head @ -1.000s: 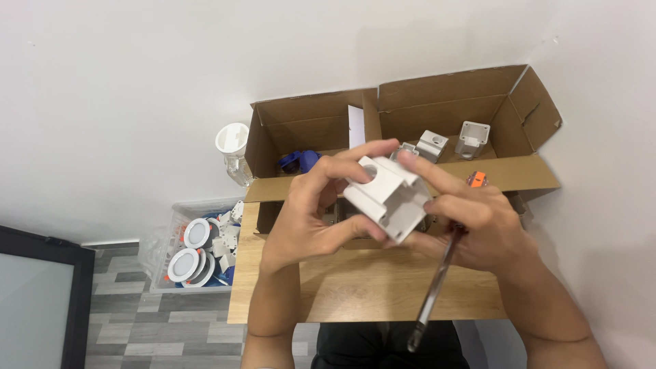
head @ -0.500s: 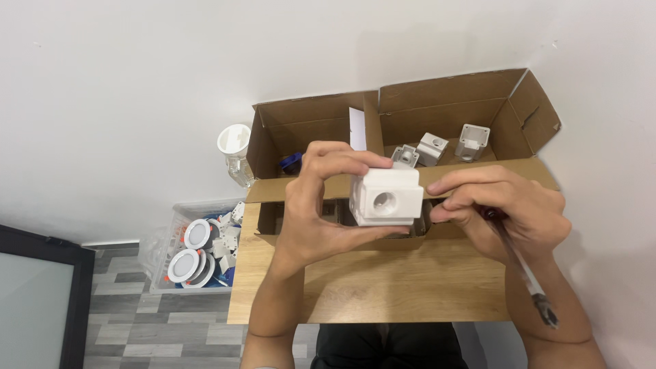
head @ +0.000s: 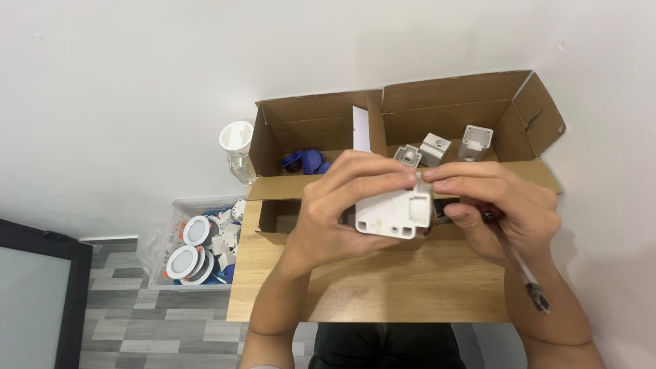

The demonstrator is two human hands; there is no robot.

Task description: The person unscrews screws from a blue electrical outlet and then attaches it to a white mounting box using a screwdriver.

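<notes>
The left hand (head: pixel 335 212) grips a white housing (head: pixel 395 214), long axis left-right, slotted face toward the camera. The right hand (head: pixel 502 208) pinches its top corner, clasping a screwdriver (head: pixel 519 270).

Both forearms enter from the near edge of the tabletop, bare, and converge toward its middle.

Left hand (head: pixel 342 212): raised above the tabletop, wrist bent slightly inward, palm turned toward the right. The fingers (head: pixel 372 174) are curled over the top of a held item, and the thumb is wrapped beneath it. Grip is closed and firm.

Right hand (head: pixel 502 208): level with the left, just beside it, back of hand facing up. The index and middle fingers extend leftward, and their tips meet the left fingertips. The remaining fingers are curled into the palm, clamped around a thin tool whose shaft runs back along the wrist toward the near right corner.
</notes>
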